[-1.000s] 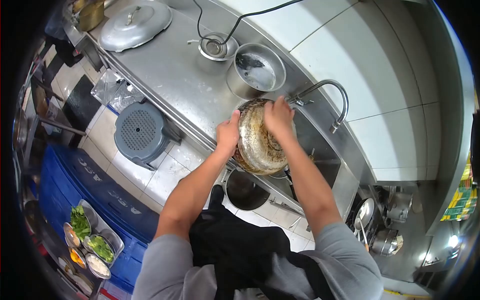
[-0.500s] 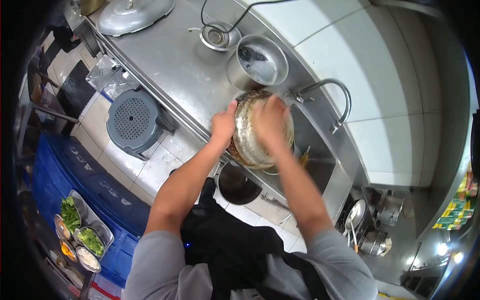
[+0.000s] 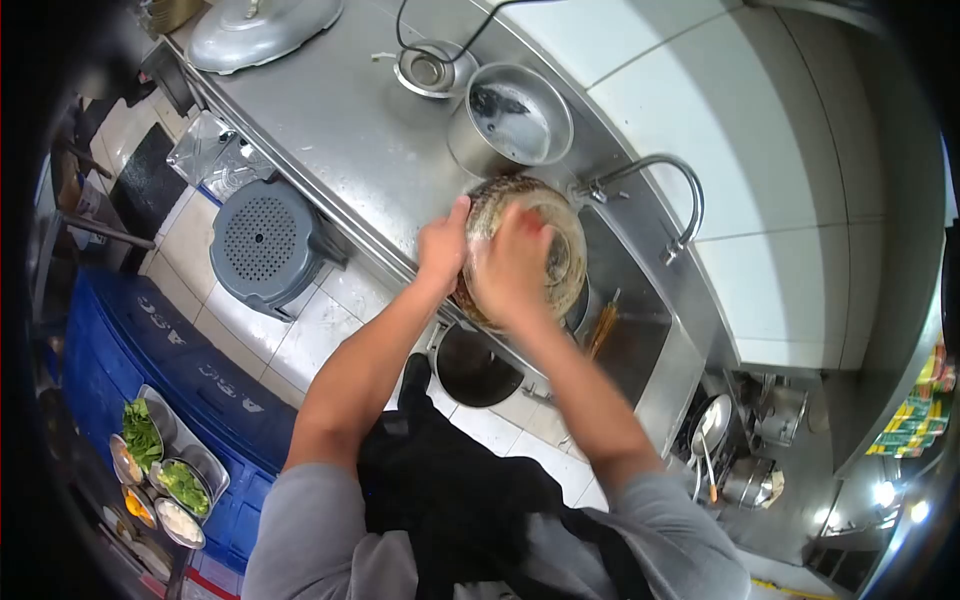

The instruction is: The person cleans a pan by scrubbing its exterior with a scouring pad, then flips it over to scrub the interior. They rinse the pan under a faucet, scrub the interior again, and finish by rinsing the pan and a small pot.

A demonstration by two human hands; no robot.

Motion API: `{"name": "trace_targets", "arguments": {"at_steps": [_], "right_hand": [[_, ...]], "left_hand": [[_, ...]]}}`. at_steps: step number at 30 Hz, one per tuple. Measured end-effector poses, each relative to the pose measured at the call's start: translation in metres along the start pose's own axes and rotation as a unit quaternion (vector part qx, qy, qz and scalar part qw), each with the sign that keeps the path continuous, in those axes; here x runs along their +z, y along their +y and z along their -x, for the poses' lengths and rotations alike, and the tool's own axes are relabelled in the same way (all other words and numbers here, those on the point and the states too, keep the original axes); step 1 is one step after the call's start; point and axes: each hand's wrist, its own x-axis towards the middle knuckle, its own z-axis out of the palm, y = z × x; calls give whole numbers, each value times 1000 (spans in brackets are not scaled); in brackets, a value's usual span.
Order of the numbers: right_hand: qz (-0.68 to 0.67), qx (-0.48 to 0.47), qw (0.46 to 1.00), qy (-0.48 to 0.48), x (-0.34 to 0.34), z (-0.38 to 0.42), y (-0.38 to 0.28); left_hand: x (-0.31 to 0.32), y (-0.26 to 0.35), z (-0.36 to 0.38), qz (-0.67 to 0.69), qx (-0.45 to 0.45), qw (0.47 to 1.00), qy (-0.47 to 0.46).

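Note:
A round metal pot (image 3: 567,268), stained brown, is tilted over the sink (image 3: 636,318) with a ringed round face showing. My left hand (image 3: 443,246) grips its left side, thumb up along the wall and the other fingers mostly hidden. Against the pot's surface presses my right hand (image 3: 511,268), slightly blurred, its fingers curled. A bit of red shows at those fingers, but what it belongs to is too blurred to tell. Just behind the pot stands a deep steel pot (image 3: 548,135) with cloudy liquid in it.
A curved faucet (image 3: 690,190) rises behind the sink. Thin brown sticks (image 3: 604,328) lie in the basin. Farther left are a small steel bowl (image 3: 460,72) and a large lid (image 3: 262,35). A grey stool (image 3: 258,240) and a dark round container (image 3: 475,368) stand below the counter.
My right hand has moved left and slightly down across the pot, uncovering more of the ringed face. A red bit now shows at its fingers. My left hand keeps its grip.

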Motion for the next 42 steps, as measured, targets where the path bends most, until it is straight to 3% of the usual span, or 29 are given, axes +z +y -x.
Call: {"name": "trace_targets", "arguments": {"at_steps": [2,3,5,6,7,9,11,13,15,16,17,19,20,21,23,24,25,27,28,29,35,36,37,39,40,41,42], "right_hand": [[53,-130,990,-13,5,49,-28],[51,-125,991,-16,2,32,-19],[-105,146,984,12,-19,-22,6],[-9,31,999,-28,-9,-3,4],[-6,21,999,-24,2,10,-2],[89,-177,978,66,27,41,-6],[23,-32,998,57,24,-19,19],[61,-54,993,-87,19,-31,15],[113,-241,961,81,25,46,-12],[36,-218,974,-48,14,70,-13],[31,-215,975,-52,9,53,-15],[38,-50,993,-97,4,-8,-12],[27,-49,998,-8,9,-19,-6],[27,-46,999,-1,17,5,1],[144,-253,957,-21,17,74,-18],[146,-244,954,-95,10,71,-14],[145,-240,955,-100,5,42,1],[-16,46,997,-63,4,-40,36],[-5,25,1000,9,13,-39,35],[-6,22,1000,16,12,-47,37],[-126,69,989,-40,-4,-45,42],[-130,48,985,-102,-16,-47,42],[-131,47,985,-98,-15,-36,32],[39,-151,986,-64,-4,4,11],[52,-95,988,-112,-23,-3,-4],[53,-96,988,-107,-7,-22,8],[61,-27,998,7,23,-48,33]], "left_hand": [[2,-4,-6,-19,-3,1000,20],[2,-10,-4,-41,-12,999,34],[4,-8,9,-56,-24,997,41],[2,-5,4,-52,-22,998,33],[2,-1,-7,-41,-16,999,30],[-3,-6,-14,-18,-12,1000,16],[6,0,-2,-33,-22,999,24],[2,-2,3,14,-58,998,12],[0,15,-9,68,-69,995,13],[-3,16,-10,28,-47,998,19],[-4,12,-7,-8,-30,999,27],[0,9,6,11,-40,999,5],[1,7,5,16,-41,999,3],[2,9,1,22,-38,999,0],[2,21,-5,61,-32,998,-12],[1,18,-6,17,-23,1000,-2],[1,12,-5,-29,-18,999,6],[4,3,-3,-38,-41,998,14],[3,1,-2,-17,-34,999,6],[4,6,-6,7,-20,1000,-1],[1,4,-7,-3,-22,1000,-8],[2,9,-9,-6,-18,1000,-11],[2,13,-11,-11,-24,1000,-12],[4,13,-3,-19,-36,999,-17],[6,20,3,16,-41,999,-30],[9,26,5,53,-43,997,-42],[10,25,6,54,-40,997,-42]]}}
